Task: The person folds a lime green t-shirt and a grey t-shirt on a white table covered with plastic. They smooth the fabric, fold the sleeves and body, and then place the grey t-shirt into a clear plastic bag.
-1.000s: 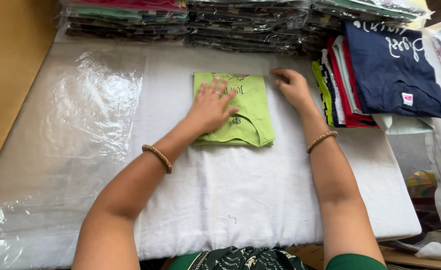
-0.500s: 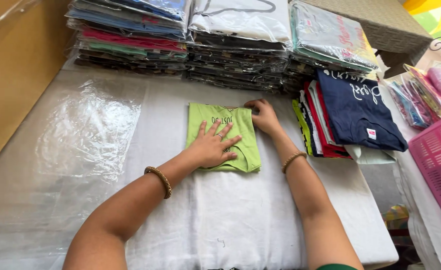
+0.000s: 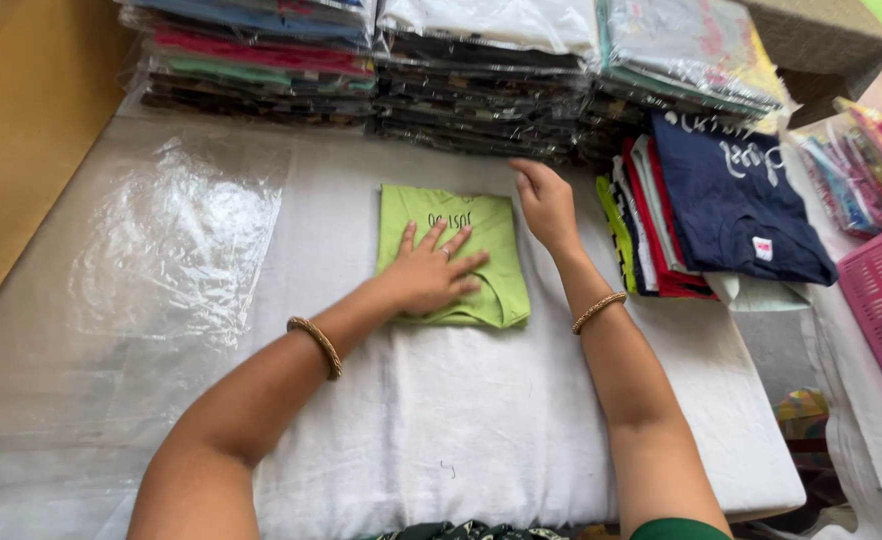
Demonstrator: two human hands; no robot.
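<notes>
as before, left hand [image 3: 431, 275] flat on green shirt [image 3: 486, 225]

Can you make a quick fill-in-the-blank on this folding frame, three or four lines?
1. The left hand lies flat on a folded shirt whose colour is ____.
2. The right hand rests at the shirt's upper ____ corner.
3. The navy shirt tops a fanned pile on the ____ side of the green one.
4. Each wrist wears a ____.

Missing words: green; right; right; bangle
</notes>
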